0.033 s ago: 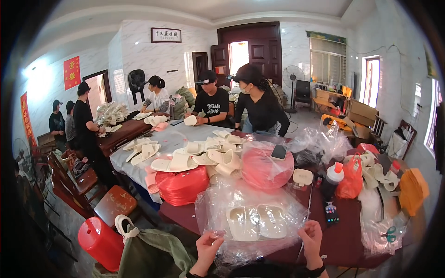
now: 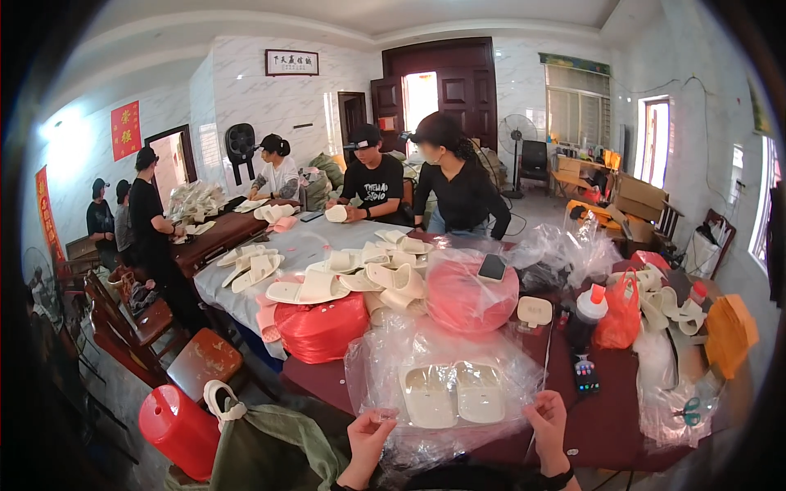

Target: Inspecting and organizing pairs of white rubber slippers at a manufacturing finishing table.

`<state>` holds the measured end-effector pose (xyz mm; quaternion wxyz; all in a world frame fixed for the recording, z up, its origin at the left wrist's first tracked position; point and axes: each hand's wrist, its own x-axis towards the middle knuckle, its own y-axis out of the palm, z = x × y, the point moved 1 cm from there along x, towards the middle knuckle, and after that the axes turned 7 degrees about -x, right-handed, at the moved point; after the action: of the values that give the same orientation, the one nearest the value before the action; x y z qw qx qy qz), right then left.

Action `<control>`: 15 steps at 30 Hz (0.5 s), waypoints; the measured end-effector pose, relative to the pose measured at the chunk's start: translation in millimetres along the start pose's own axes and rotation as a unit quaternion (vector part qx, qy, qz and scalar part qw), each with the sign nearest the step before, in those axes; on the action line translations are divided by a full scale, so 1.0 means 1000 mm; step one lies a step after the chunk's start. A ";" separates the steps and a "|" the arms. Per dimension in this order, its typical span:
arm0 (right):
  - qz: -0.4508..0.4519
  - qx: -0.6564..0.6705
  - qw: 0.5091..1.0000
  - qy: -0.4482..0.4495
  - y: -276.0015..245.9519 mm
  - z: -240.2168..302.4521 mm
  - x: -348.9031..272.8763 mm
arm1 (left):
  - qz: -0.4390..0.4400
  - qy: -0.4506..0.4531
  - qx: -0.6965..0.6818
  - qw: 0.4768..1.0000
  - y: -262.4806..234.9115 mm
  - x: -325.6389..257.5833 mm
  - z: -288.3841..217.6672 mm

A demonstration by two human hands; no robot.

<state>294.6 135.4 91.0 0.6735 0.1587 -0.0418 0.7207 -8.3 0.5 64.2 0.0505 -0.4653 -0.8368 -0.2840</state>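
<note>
A pair of cream slippers [image 2: 430, 398] lies side by side inside a clear plastic bag [image 2: 367, 360] at the near edge of the dark red table. My left hand [image 2: 368, 435] pinches the bag's near left edge between thumb and fingertips. At its near right edge my right hand [image 2: 547, 419] pinches the film in the same way. The bag is spread between both hands, its film wrinkled and shiny. Beyond it sit a red plastic-wrapped bundle [image 2: 323, 329] and a round pink-red one [image 2: 472, 299] under clear film.
Loose cream slippers [image 2: 344, 262] are heaped beyond the bundles. To my right stand a bottle [image 2: 591, 304], a red bag [image 2: 618, 319] and scissors [image 2: 690, 412]. A red stool [image 2: 174, 430] and green sack [image 2: 270, 450] are at lower left. Co-workers [image 2: 372, 180] are across the table.
</note>
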 end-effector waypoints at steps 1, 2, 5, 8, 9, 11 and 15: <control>0.010 0.022 0.999 0.033 -0.002 -0.009 -0.003 | -0.050 -0.034 -0.023 0.998 -0.001 -0.005 0.007; 0.020 0.045 0.997 0.066 -0.004 -0.018 -0.006 | -0.048 -0.036 -0.021 0.998 -0.004 -0.008 0.014; 0.026 0.056 0.993 0.103 -0.010 -0.038 -0.015 | -0.075 -0.050 -0.049 0.995 -0.008 -0.015 0.027; 0.011 0.132 0.977 0.165 -0.008 -0.033 -0.019 | -0.075 -0.083 -0.078 0.991 -0.003 -0.020 0.025; 0.002 0.190 0.960 0.207 -0.007 -0.029 -0.019 | -0.097 -0.118 -0.120 0.981 0.000 -0.021 0.020; 0.001 0.220 0.946 0.239 -0.006 -0.024 -0.019 | -0.120 -0.153 -0.163 0.967 0.004 -0.022 0.011; 0.023 0.297 0.908 0.295 -0.012 -0.031 -0.021 | -0.135 -0.260 -0.249 0.923 0.003 -0.021 0.007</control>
<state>301.9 124.2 54.0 0.5601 0.1306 0.3713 0.7289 7.1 -10.2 53.0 -0.3253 -0.4033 -0.7776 -0.3562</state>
